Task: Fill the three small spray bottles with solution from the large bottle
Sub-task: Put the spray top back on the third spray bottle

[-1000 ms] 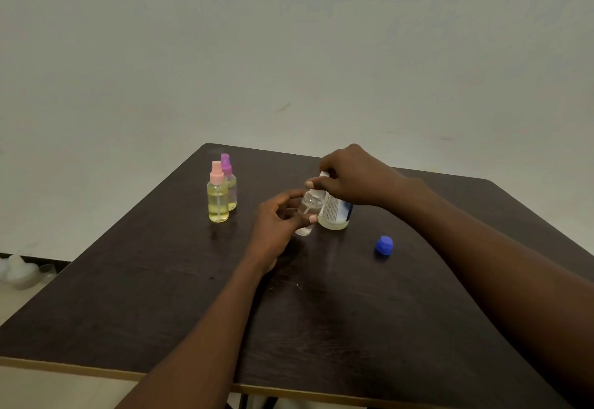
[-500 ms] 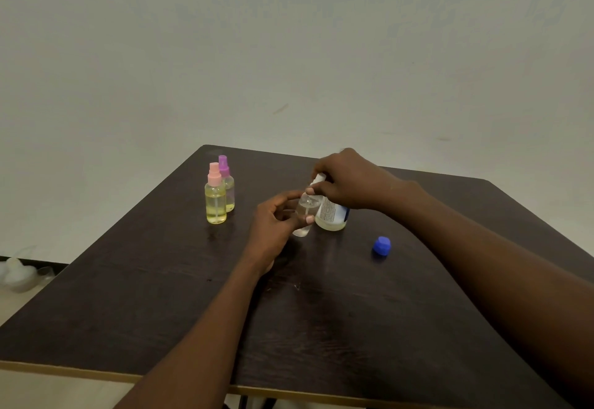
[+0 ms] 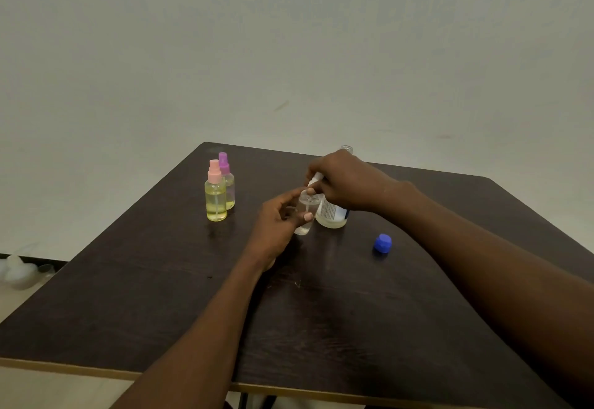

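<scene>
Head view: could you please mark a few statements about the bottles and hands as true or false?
1. The blue cap lies on the table, off the large bottle. True.
2. The pink-capped bottle is empty. False: it holds yellowish liquid.
3. The left hand holds the clear small bottle. True.
4. The purple-capped bottle lies on its side. False: it stands upright.
5. The right hand rests flat on the table. False: it pinches the white spray top.

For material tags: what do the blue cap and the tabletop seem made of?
Blue cap: likely plastic, matte, uniform colour, faceted moulded sides. Tabletop: probably wood-look laminate, dark brown, faint grain, soft sheen, pale edge band along the near side.
</scene>
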